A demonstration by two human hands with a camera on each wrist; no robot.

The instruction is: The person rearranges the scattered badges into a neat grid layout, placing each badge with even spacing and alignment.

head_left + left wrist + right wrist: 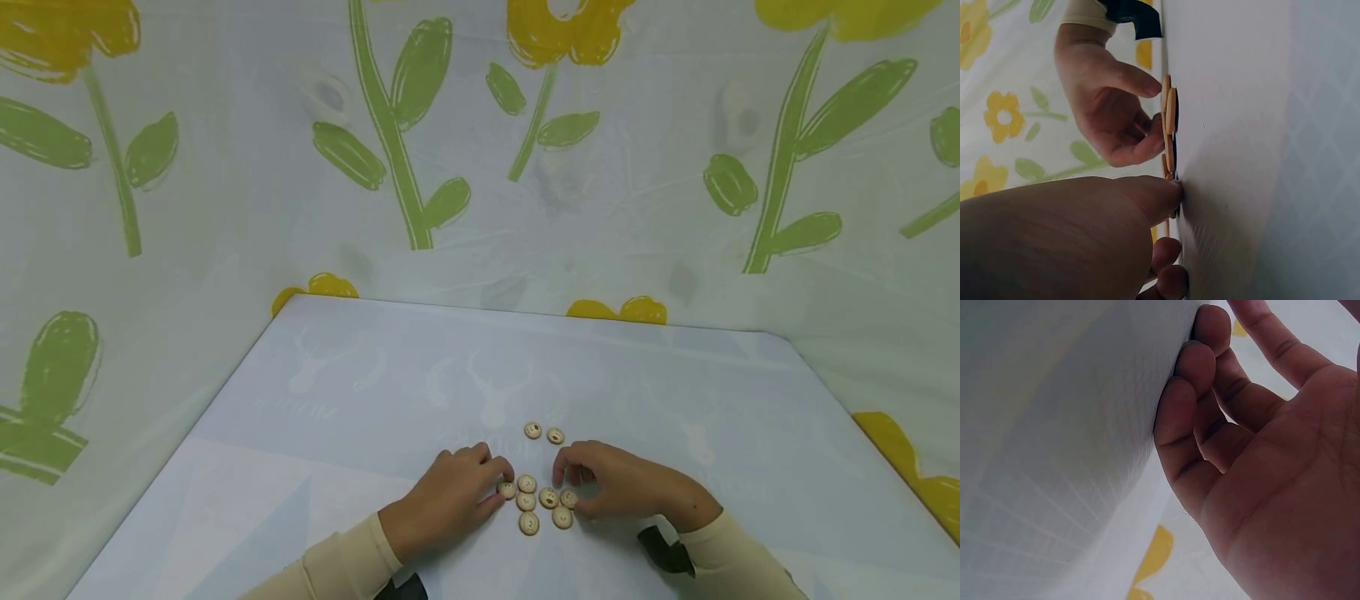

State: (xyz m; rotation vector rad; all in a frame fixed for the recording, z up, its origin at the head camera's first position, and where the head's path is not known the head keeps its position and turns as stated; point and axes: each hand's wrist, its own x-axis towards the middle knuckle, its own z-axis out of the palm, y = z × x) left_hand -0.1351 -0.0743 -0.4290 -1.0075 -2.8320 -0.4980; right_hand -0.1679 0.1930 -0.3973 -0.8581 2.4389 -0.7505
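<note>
One button (507,491) is pinched by the left hand (452,492); the right hand (626,483) touches another, its hold unclear

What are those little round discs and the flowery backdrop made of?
The little round discs look like smooth wood, given their tan faces and edges, though plastic is possible. The flowery backdrop seems a thin, printed sheet with a dull sheen, judging by its faint wrinkles; whether cloth or plastic, I cannot tell.
</note>
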